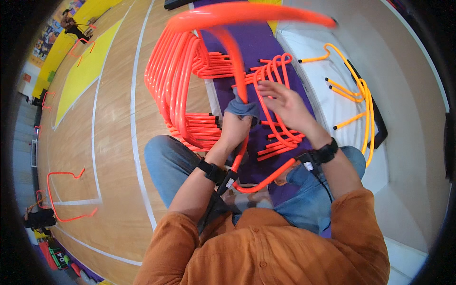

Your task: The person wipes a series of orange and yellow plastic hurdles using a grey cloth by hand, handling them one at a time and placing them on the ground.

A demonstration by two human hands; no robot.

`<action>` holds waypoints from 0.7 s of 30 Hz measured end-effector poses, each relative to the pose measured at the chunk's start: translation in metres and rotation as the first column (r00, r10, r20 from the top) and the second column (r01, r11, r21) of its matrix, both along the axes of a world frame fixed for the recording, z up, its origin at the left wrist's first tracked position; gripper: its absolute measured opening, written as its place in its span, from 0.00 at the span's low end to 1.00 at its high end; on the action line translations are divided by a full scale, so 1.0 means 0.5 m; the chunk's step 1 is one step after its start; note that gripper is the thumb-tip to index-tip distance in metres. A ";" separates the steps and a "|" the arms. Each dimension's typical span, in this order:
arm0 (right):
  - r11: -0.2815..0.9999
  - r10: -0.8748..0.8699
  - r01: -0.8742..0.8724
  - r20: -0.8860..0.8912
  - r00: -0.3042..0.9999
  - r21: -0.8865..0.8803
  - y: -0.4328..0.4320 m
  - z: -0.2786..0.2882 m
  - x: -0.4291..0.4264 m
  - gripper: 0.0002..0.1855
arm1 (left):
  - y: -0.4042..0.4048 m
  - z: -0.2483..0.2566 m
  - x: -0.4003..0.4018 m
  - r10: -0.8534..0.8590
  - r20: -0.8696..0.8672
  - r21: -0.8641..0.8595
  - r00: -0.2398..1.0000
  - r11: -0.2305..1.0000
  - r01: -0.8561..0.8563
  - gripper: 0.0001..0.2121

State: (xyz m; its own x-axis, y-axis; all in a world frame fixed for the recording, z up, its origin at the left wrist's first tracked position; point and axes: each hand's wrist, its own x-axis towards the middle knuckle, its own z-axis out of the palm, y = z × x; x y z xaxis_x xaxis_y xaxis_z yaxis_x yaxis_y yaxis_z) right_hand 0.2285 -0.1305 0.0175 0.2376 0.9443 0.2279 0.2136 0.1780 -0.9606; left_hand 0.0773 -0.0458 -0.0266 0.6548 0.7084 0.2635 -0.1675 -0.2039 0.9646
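Observation:
My left hand (236,129) is closed around a blue-grey cloth (242,108) wrapped on the tube of an orange training hurdle (265,179). The hurdle rises in front of me, its upper part blurred, and its lower bend hangs near my lap. Just right of the cloth, my right hand (286,105) is raised with its fingers apart and holds nothing. A nested stack of orange hurdles (167,74) stands beyond my left hand. Behind and below my right hand, several more orange hurdles (265,103) lie on the purple floor strip (256,39).
Yellow-orange hurdles (369,117) rest on a white ledge (379,171) beside the wall, by a black object (381,130). Single hurdles (50,192) stand on the wooden court floor (117,149) at left. Two people (68,24) are farther off. Cables hang from my wrist straps.

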 end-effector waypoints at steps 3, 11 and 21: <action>1.000 -0.017 0.017 -0.056 0.998 0.003 0.008 0.008 -0.040 0.16 | -0.024 -0.005 0.007 -0.003 -0.174 0.254 0.985 0.966 0.048 0.11; 0.995 -0.071 0.073 -0.035 0.997 0.064 -0.013 0.009 0.023 0.11 | -0.018 -0.045 -0.004 0.087 -0.523 0.437 0.848 0.882 0.179 0.10; 0.939 -0.315 0.335 -0.191 0.930 0.080 -0.043 0.061 0.120 0.12 | -0.027 -0.097 -0.042 -0.448 -0.529 -0.395 0.721 0.882 0.258 0.10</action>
